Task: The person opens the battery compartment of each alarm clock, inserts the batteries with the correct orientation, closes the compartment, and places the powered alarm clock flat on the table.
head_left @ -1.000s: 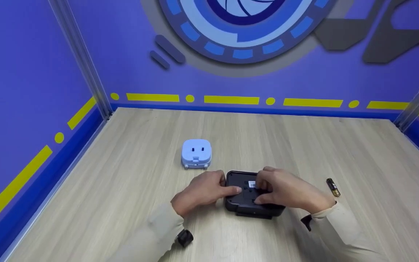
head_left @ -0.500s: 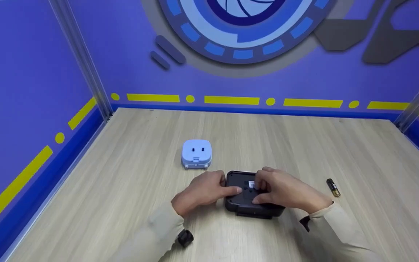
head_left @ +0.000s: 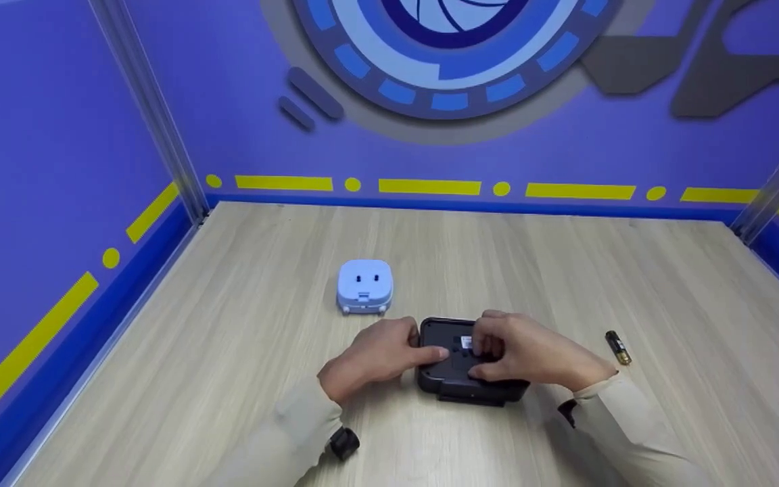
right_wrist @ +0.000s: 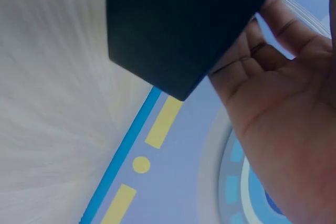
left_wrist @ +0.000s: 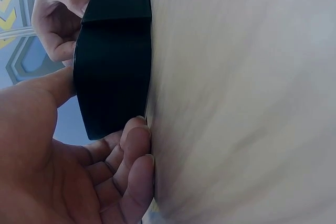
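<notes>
We see, gripped by the left hand (head_left: 381, 353) and beneath the curled right hand (head_left: 530, 350) (hold unclear), a boxy, white-labelled black device (head_left: 454, 372).

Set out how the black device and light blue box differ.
Markings: the black device bears a white label, the light blue box two dark spots.
Size: the black device looks larger than the light blue box.
Contact: left hand and right hand touch the black device; neither touches the light blue box.
Both have rounded corners and sit on the table.
</notes>
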